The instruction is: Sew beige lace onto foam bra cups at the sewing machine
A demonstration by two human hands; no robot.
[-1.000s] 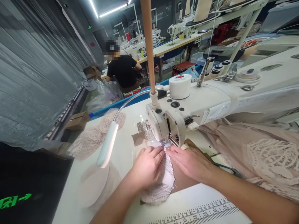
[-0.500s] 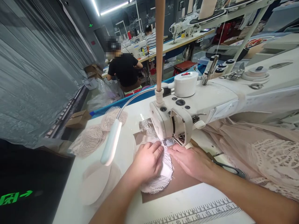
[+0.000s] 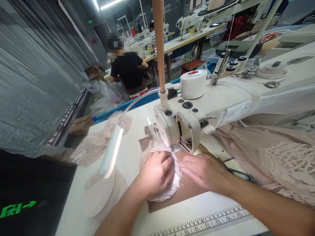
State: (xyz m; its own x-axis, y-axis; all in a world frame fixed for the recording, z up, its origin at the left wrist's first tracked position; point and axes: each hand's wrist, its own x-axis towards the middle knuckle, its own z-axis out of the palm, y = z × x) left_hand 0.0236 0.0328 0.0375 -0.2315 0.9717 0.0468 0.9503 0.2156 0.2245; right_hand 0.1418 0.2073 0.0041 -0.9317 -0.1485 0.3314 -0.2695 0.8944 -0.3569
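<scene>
A pale lace-covered cup piece, like a bra cup, lies with its far edge at the needle area of a white sewing machine. Over its left side, my left hand is closed with curled fingers, pressing and gripping the fabric; much of the piece is hidden beneath it. Just right of the cup's frayed edge, my right hand lies low, its fingers stretched together towards the left. Whether its fingertips touch the edge is unclear. Beneath both hands is a brown plate.
More lace cups and smooth round pieces lie to the left. A lamp hangs over the table. A printed ruler marks the near edge. Scissors and sheer fabric are on the right. A seated person is ahead.
My right hand has drawn back slightly from the needle area and the cup's edge. My left hand's fingers are more curled on the cup. The view has shifted a little.
</scene>
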